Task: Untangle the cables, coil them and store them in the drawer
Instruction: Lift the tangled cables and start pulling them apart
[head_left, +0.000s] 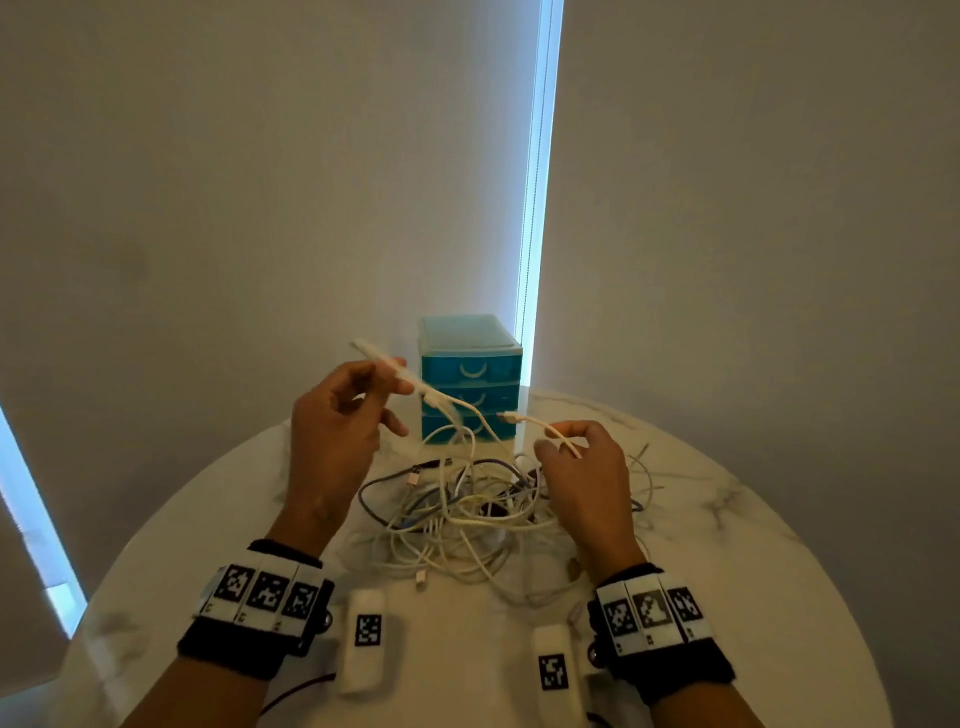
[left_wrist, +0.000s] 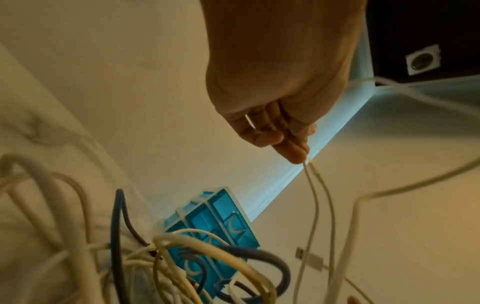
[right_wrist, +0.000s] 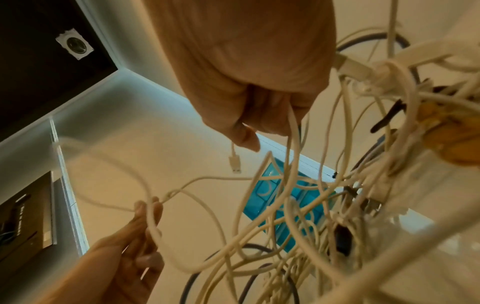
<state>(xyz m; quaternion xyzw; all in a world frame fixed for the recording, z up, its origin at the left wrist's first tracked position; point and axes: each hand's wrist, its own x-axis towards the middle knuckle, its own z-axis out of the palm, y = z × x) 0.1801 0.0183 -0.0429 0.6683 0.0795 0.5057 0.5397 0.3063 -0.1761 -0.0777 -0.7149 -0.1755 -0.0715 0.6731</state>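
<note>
A tangle of white, grey and blue cables (head_left: 467, 512) lies on the round marble table (head_left: 701, 545). My left hand (head_left: 358, 397) is raised over it and pinches a white cable (head_left: 426, 389) between thumb and fingertips (left_wrist: 293, 152). To the right, my right hand (head_left: 576, 452) pinches another white cable just behind its USB plug (head_left: 511, 417), which points left. In the right wrist view that plug (right_wrist: 235, 163) hangs under my fingers. A teal three-drawer box (head_left: 470, 379) stands behind the tangle, all drawers closed.
Two white tagged blocks (head_left: 363, 639) (head_left: 556, 670) lie near the table's front edge between my wrists. A wall and a bright window strip (head_left: 537, 171) rise right behind the drawer box. The table edge curves away on both sides.
</note>
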